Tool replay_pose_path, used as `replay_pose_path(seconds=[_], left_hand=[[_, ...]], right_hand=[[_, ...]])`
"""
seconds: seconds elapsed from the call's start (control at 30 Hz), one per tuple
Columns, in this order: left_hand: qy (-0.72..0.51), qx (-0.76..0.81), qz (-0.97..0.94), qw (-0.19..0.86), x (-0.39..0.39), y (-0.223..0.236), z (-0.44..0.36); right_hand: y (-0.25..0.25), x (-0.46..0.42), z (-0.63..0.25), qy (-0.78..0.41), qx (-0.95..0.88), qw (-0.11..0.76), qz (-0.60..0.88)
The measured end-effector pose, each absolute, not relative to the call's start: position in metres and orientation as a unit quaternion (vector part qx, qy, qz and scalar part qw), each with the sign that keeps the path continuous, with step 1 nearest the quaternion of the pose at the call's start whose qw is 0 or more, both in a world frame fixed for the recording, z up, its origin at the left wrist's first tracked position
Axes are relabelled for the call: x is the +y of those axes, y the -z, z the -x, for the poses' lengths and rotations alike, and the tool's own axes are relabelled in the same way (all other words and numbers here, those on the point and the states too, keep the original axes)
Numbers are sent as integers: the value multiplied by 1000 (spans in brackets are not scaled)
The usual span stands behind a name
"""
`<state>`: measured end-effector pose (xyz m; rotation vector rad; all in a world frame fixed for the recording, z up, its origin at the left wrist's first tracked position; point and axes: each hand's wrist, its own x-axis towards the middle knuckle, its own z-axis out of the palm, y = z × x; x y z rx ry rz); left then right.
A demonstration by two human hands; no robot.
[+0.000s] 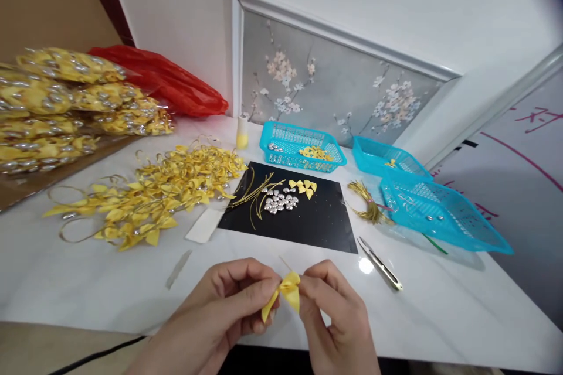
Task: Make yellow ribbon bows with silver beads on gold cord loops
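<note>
Just above the table's front edge, both my hands pinch a yellow ribbon bow. My left hand grips the bow's left side between thumb and fingers, and my right hand pinches its right loop. A thin stem end pokes up behind the bow. Beyond my hands lies a black mat with a pile of silver heart-shaped beads, a few yellow ribbon bows and loose gold stems. What my curled fingers hide I cannot make out.
Left lies a heap of finished yellow sprays; wrapped bunches and a red bag stand behind. Blue baskets line the back and right. Thread snips and a tied gold stem bundle lie right of the mat.
</note>
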<state>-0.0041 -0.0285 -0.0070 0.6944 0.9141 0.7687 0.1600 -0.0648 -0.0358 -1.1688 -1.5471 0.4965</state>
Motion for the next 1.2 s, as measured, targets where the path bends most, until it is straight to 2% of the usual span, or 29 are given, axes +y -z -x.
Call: replay_pose_path(seconds=[0.3,0.7,1.2], left_hand=[[-355,403,-313,784,-28,2,-2],[-344,401,-313,790,-30,4,0],[-337,380,-302,807,-29,6,-4]], right_hand=[[41,-65,-163,-267,-626,557,476],[47,-67,-168,-231,-633,574,466],[45,-65,-169,-275,-616,559,482]])
